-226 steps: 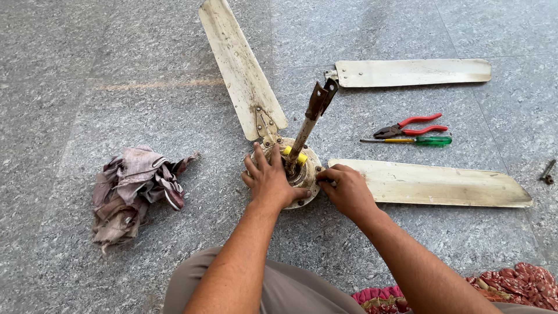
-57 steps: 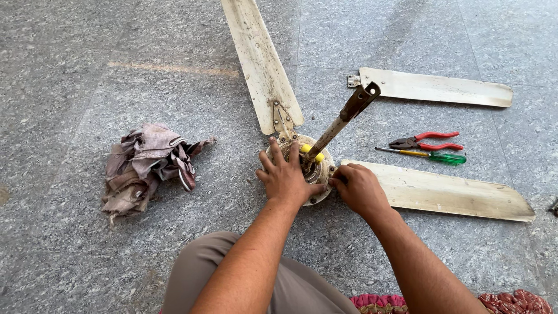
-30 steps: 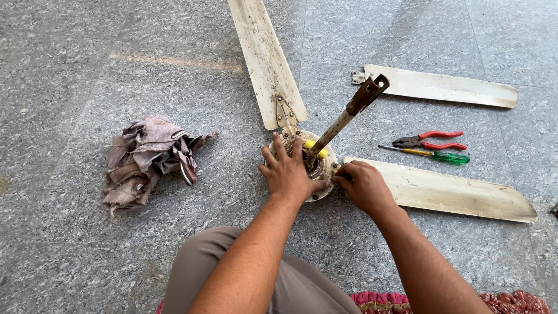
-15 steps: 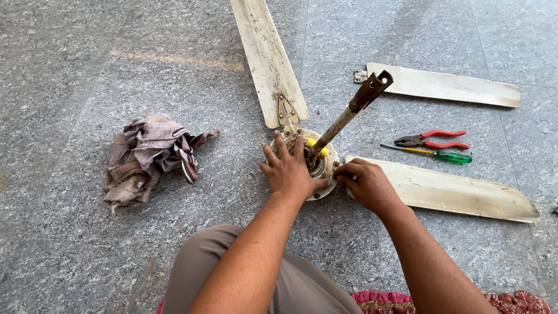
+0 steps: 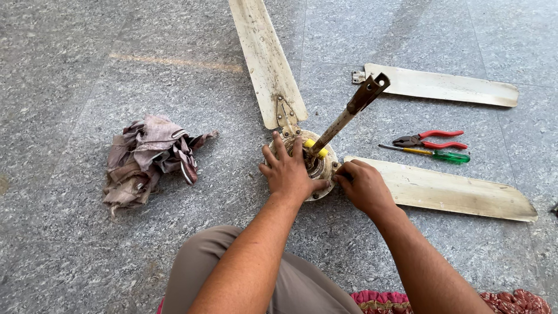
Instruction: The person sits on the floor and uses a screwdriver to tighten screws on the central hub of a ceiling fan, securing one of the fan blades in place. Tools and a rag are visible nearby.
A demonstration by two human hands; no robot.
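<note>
A dirty ceiling fan lies on the grey stone floor. Its round motor hub [image 5: 323, 170] has a rusty down rod [image 5: 347, 116] slanting up to the right and a yellow part [image 5: 314, 146] at the rod's base. My left hand [image 5: 289, 171] rests flat on the hub's left side, fingers spread. My right hand [image 5: 363, 185] grips the hub's right edge where a cream blade [image 5: 447, 191] joins it. Another blade [image 5: 265, 61] runs up from the hub. What the right fingers pinch is hidden.
A third, loose blade [image 5: 442, 85] lies at the upper right. Red-handled pliers [image 5: 431, 139] and a green-handled screwdriver [image 5: 433, 154] lie between the blades. A crumpled rag [image 5: 149, 158] sits to the left. A red patterned cloth [image 5: 442, 301] is under me.
The view has drifted slightly, so the fan sits a little further right and up in frame. Both hands stay on the hub with only small finger shifts.
</note>
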